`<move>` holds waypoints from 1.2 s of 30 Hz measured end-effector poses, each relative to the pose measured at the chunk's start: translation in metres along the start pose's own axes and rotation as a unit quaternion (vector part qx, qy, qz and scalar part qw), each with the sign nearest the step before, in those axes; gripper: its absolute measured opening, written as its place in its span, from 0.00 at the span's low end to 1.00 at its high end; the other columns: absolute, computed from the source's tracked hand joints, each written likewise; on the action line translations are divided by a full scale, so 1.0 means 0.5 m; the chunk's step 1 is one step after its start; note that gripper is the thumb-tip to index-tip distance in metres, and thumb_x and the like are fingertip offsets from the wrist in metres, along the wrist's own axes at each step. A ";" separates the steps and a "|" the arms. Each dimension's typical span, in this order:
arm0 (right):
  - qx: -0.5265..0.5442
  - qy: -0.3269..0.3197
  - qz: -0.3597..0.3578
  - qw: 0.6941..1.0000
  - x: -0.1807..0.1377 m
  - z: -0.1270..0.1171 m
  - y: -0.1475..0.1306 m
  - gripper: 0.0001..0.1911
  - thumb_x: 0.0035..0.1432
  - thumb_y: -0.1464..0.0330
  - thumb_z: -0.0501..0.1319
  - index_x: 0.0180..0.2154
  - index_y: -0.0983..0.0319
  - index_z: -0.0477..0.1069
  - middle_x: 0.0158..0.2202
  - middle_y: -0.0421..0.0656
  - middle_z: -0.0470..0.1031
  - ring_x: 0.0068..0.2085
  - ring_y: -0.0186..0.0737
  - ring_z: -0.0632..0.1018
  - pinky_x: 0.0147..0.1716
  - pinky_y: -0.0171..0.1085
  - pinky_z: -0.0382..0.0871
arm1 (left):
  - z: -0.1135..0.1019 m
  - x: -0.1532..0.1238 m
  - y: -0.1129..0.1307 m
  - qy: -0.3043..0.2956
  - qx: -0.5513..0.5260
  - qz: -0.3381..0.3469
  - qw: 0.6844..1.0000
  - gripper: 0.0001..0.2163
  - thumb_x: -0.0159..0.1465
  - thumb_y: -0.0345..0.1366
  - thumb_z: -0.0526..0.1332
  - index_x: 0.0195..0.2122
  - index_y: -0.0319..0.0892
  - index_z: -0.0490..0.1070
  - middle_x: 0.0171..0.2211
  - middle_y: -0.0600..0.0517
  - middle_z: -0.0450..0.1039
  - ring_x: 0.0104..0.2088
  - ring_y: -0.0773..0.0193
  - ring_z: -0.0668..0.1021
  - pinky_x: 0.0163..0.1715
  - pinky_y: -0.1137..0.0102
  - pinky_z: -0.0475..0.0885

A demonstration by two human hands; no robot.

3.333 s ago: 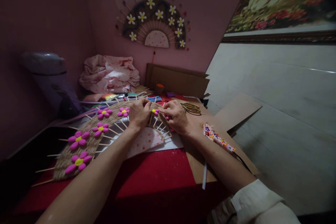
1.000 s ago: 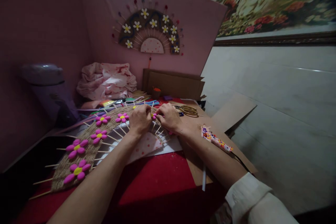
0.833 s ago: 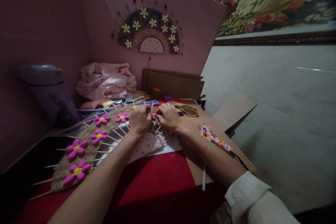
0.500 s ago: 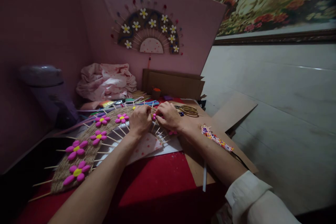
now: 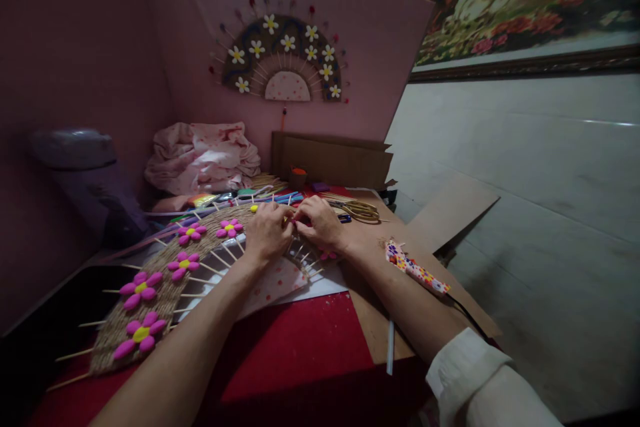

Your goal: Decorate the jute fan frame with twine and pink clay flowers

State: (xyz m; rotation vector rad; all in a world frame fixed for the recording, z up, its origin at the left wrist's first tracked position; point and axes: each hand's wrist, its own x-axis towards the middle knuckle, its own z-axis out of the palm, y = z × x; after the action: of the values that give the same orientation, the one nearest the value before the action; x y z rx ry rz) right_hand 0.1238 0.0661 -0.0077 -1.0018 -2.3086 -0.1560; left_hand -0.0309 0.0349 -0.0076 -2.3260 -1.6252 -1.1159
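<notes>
A half-round fan of wound twine over wooden sticks lies on the table, with pink flowers with yellow centres along its band. Over the far right part of its band, my left hand and my right hand meet, their fingers bent into pinches. Between their fingertips a small bit of a pink flower shows; my fingers cover the rest. Another pink flower peeks out beneath my right wrist. A yellow centre shows just beyond my left hand.
Golden-handled scissors lie right of my hands on brown cardboard. Nearer are a flower-patterned strip and a translucent stick. Crumpled pink cloth is piled at the back left. A finished-looking fan hangs on the pink wall.
My hands stay over the same spot, with slightly shifted fingers. Less of the pink flower shows between them. The camera view has turned slightly.
</notes>
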 end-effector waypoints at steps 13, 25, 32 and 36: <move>0.106 0.044 0.094 0.989 0.007 -0.003 0.011 0.04 0.51 0.73 0.61 0.25 0.62 0.70 0.29 0.41 0.73 0.35 0.38 0.70 0.38 0.37 0.61 | -0.006 -0.001 0.010 -0.009 0.024 -0.023 0.999 0.08 0.57 0.36 0.57 0.30 0.45 0.76 0.32 0.48 0.69 0.39 0.54 0.70 0.35 0.64 0.65; 0.093 0.152 0.046 0.983 -0.012 -0.050 -0.036 0.04 0.57 0.67 0.59 0.31 0.61 0.68 0.32 0.43 0.72 0.39 0.41 0.71 0.42 0.40 0.62 | -0.001 0.008 0.008 0.066 -0.238 -0.003 0.969 0.13 0.63 0.41 0.53 0.30 0.40 0.73 0.28 0.50 0.72 0.33 0.62 0.72 0.35 0.68 0.65; 0.047 0.132 0.022 0.990 -0.024 -0.037 -0.036 0.06 0.59 0.69 0.54 0.30 0.61 0.67 0.32 0.44 0.71 0.39 0.42 0.69 0.40 0.40 0.62 | -0.012 0.005 0.027 -0.019 -0.463 -0.108 0.879 0.12 0.56 0.43 0.61 0.23 0.39 0.72 0.18 0.55 0.66 0.20 0.69 0.66 0.21 0.74 0.60; 0.050 0.154 0.021 0.987 -0.027 -0.035 -0.040 0.05 0.59 0.70 0.55 0.30 0.60 0.67 0.31 0.44 0.71 0.38 0.41 0.70 0.39 0.39 0.63 | -0.013 0.006 0.027 -0.027 -0.486 -0.131 0.864 0.12 0.55 0.42 0.61 0.23 0.38 0.71 0.17 0.55 0.66 0.19 0.71 0.66 0.19 0.75 0.60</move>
State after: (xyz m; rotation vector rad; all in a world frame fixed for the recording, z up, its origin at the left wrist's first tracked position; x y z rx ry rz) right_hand 0.1254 0.0378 0.0013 -0.9062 -1.9927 -0.1632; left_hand -0.0221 0.0285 0.0035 -2.6632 -1.6463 -2.4062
